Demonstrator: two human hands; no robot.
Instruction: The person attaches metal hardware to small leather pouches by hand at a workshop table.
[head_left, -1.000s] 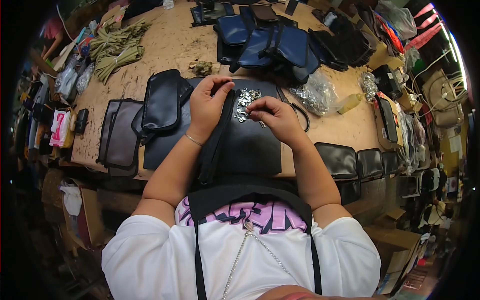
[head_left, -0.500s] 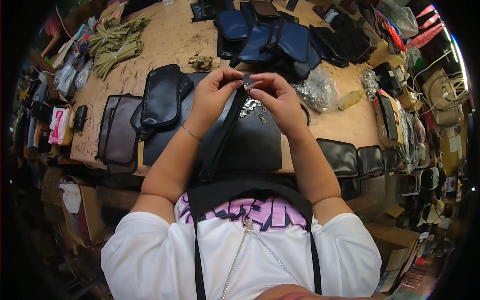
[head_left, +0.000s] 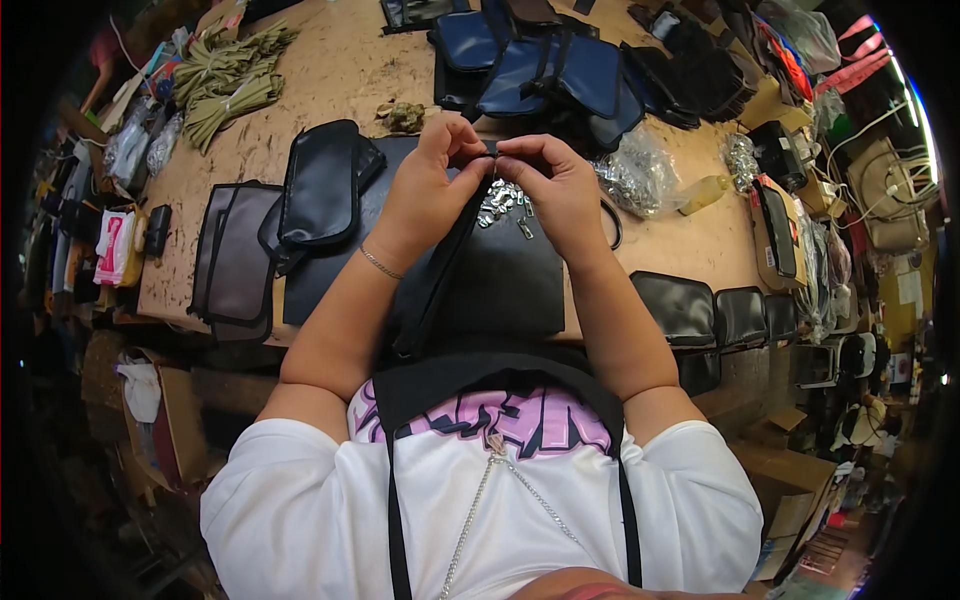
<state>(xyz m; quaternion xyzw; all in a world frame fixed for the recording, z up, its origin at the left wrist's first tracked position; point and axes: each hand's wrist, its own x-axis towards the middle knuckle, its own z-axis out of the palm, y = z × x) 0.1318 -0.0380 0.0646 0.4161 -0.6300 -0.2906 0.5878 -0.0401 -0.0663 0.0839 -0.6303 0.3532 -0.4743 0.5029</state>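
My left hand [head_left: 435, 180] is closed in a pinch on the upper end of a long black zipper strip [head_left: 437, 275]. The strip slants down from my fingers toward my apron. My right hand [head_left: 550, 185] meets it at the same end, thumb and fingers pinched together. Whether a small metal slider sits between the fingertips is hidden. Just below my hands, a small pile of silver zipper sliders [head_left: 497, 203] lies on a black board [head_left: 505, 290]. A few loose sliders [head_left: 527, 225] are spread toward my right hand.
Black pouches [head_left: 322, 185] and dark brown panels [head_left: 235, 250] lie at the left. Blue and black pouches [head_left: 550, 75] are heaped at the back. A clear bag of metal parts [head_left: 637, 175] and a yellowish bottle [head_left: 705, 194] stand right. More black pouches [head_left: 673, 308] line the near right edge.
My right fingertips have closed in against my left ones at the strip's end. A gap showed between them before.
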